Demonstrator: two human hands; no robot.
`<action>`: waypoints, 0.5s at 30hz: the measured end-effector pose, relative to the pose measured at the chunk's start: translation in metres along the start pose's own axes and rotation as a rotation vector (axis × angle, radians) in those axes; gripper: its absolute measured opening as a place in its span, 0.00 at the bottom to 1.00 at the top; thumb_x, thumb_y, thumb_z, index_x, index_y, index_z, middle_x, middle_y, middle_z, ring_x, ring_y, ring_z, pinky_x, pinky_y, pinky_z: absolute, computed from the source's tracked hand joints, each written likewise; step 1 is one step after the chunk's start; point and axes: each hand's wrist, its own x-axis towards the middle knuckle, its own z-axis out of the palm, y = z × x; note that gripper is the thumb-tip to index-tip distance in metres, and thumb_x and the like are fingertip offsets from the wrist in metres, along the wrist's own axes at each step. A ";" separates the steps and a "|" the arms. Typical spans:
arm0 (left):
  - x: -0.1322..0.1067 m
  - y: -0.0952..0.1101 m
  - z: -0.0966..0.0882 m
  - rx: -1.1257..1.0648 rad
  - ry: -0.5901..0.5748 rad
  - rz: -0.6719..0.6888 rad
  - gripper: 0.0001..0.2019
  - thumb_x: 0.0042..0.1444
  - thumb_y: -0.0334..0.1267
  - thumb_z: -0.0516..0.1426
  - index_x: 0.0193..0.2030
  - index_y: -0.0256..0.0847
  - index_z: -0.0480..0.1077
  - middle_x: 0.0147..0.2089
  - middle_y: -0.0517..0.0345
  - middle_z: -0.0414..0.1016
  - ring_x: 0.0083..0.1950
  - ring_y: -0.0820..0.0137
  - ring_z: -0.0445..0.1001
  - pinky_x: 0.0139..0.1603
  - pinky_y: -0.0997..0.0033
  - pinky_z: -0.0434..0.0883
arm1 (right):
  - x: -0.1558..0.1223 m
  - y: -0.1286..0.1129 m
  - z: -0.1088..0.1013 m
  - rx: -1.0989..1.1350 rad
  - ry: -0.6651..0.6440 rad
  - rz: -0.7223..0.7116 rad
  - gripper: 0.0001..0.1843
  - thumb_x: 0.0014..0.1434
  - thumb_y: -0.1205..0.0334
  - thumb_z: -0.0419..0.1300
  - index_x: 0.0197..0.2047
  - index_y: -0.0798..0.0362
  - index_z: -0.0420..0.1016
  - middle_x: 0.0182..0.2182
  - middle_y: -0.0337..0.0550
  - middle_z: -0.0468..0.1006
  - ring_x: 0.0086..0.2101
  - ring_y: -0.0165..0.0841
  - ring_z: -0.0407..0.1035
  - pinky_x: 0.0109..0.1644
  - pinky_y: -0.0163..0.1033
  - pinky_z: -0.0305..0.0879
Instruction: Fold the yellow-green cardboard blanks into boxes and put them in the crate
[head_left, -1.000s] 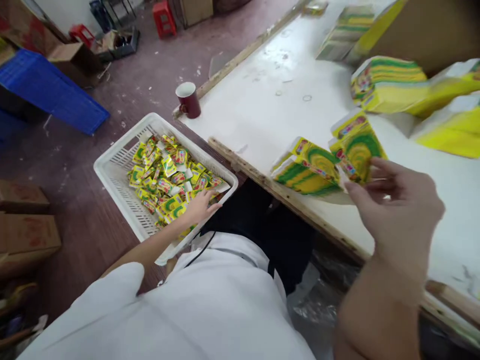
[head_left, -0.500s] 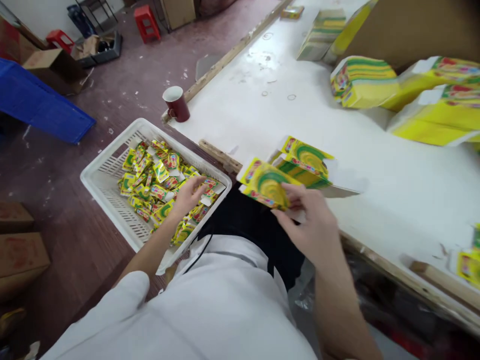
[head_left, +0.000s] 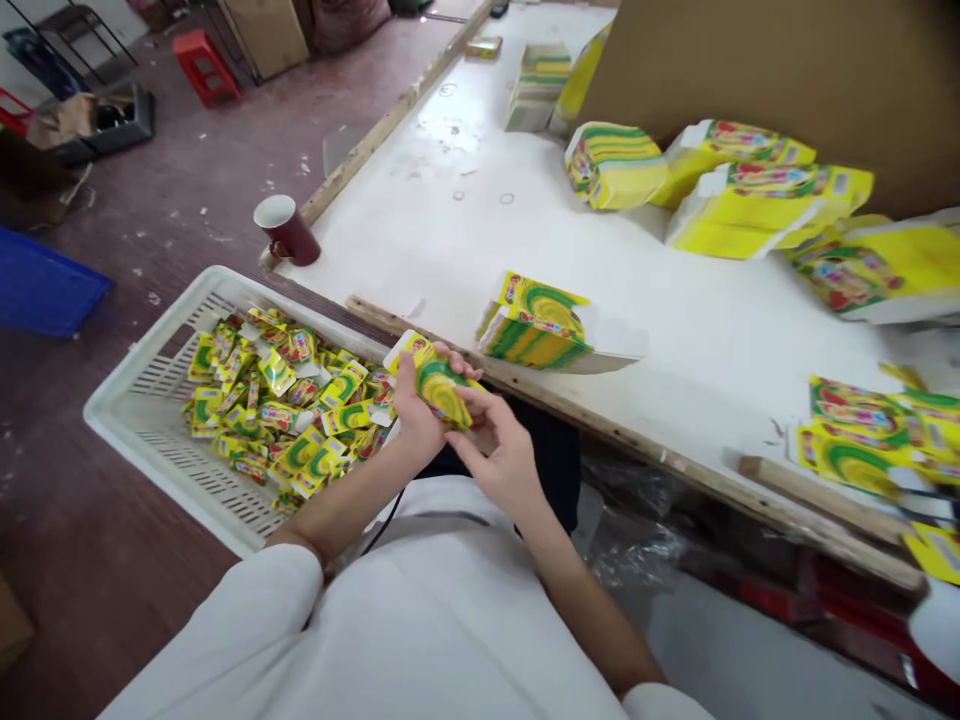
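A small yellow and green printed carton point(head_left: 441, 388) is held between my two hands over the near table edge. My left hand point(head_left: 418, 410) wraps round it, with the thumb on its front face and the fingers behind. The fingers of my right hand point(head_left: 501, 448) pinch its lower right end. Just beyond, on the table, a bundle of similar flat cartons point(head_left: 536, 320) stands with white flaps showing. Left of my hands, a white plastic basket point(head_left: 135, 400) contains many small yellow cartons point(head_left: 289, 400).
A maroon mug point(head_left: 289, 232) stands at the table corner. More carton stacks point(head_left: 772, 205) lie across the white table point(head_left: 420, 235), before a large cardboard box point(head_left: 735, 80). Loose cartons point(head_left: 862, 430) are at the right, by a wooden strip point(head_left: 817, 500). A red stool point(head_left: 206, 68) stands on the floor.
My left hand has come up out of the basket and closed round the carton. My right hand has brought the carton left and down to it. The view has turned right.
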 end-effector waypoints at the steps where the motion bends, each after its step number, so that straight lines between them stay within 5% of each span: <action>1: 0.002 0.001 0.001 0.001 0.021 0.012 0.25 0.56 0.65 0.52 0.32 0.42 0.65 0.26 0.62 0.64 0.31 0.69 0.73 0.45 0.63 0.74 | -0.001 0.000 0.003 0.006 -0.009 -0.003 0.25 0.59 0.63 0.63 0.59 0.46 0.69 0.46 0.47 0.75 0.44 0.38 0.73 0.47 0.44 0.73; 4: 0.004 0.000 -0.004 0.057 0.062 0.106 0.28 0.54 0.70 0.51 0.31 0.43 0.62 0.25 0.65 0.60 0.28 0.72 0.68 0.43 0.65 0.74 | 0.002 0.004 0.007 -0.054 -0.032 -0.026 0.25 0.58 0.59 0.65 0.59 0.46 0.71 0.41 0.45 0.76 0.40 0.37 0.72 0.44 0.43 0.74; 7: 0.001 -0.005 -0.017 0.171 -0.012 0.214 0.31 0.49 0.73 0.53 0.36 0.44 0.66 0.31 0.60 0.67 0.38 0.68 0.73 0.47 0.65 0.73 | 0.007 0.015 0.000 -0.089 0.047 -0.013 0.20 0.59 0.58 0.64 0.55 0.45 0.76 0.34 0.40 0.75 0.34 0.35 0.70 0.40 0.41 0.72; 10: -0.002 -0.010 -0.034 0.363 -0.160 0.216 0.26 0.49 0.63 0.62 0.42 0.43 0.71 0.41 0.55 0.75 0.48 0.65 0.74 0.51 0.65 0.72 | 0.011 0.024 -0.011 -0.029 0.150 0.013 0.16 0.61 0.59 0.62 0.52 0.46 0.78 0.38 0.42 0.78 0.38 0.35 0.72 0.44 0.42 0.71; 12: -0.003 -0.011 -0.045 0.485 -0.165 0.199 0.19 0.50 0.52 0.66 0.42 0.43 0.73 0.40 0.57 0.78 0.44 0.68 0.76 0.48 0.68 0.73 | 0.011 0.027 -0.018 0.022 0.175 0.018 0.13 0.61 0.60 0.62 0.50 0.46 0.80 0.38 0.41 0.79 0.37 0.35 0.72 0.43 0.42 0.71; 15: 0.001 0.000 -0.055 0.582 -0.115 0.142 0.13 0.51 0.48 0.67 0.35 0.42 0.76 0.33 0.61 0.79 0.34 0.71 0.77 0.42 0.70 0.74 | 0.010 0.026 -0.027 0.059 0.182 0.016 0.08 0.58 0.61 0.65 0.42 0.46 0.83 0.31 0.39 0.78 0.32 0.34 0.71 0.37 0.41 0.70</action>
